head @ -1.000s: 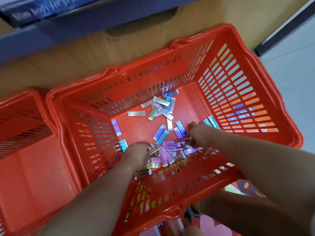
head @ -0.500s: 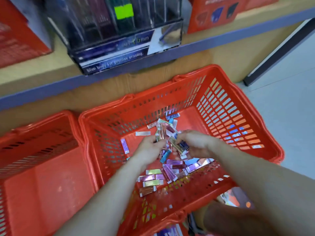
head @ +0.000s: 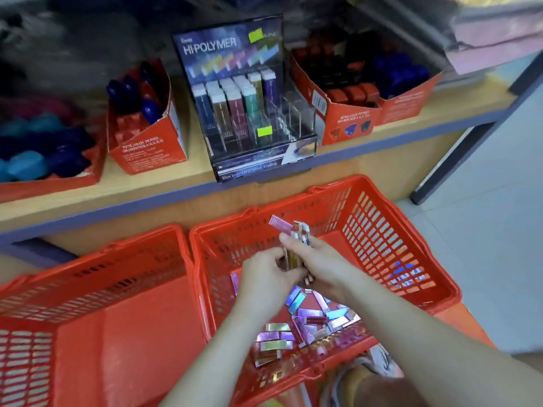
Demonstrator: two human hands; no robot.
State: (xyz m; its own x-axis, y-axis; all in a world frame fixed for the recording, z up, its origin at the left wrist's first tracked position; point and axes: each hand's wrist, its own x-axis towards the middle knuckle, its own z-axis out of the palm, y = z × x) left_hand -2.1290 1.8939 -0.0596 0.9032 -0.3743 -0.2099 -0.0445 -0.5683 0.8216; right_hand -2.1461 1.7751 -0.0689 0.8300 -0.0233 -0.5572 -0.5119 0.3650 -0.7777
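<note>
Both hands have lifted off the floor of the red basket [head: 379, 230]. Jointly, left hand [head: 266, 277] and right hand [head: 321, 268] grip a bundle of eraser packs [head: 291, 257] (foil-wrapped) between them; loose packs [head: 311, 318] lie beneath the wrists.

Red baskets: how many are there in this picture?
2. The right basket holds the shiny packs; the left basket stands close beside it. Any others stacked below would be hidden.
</note>
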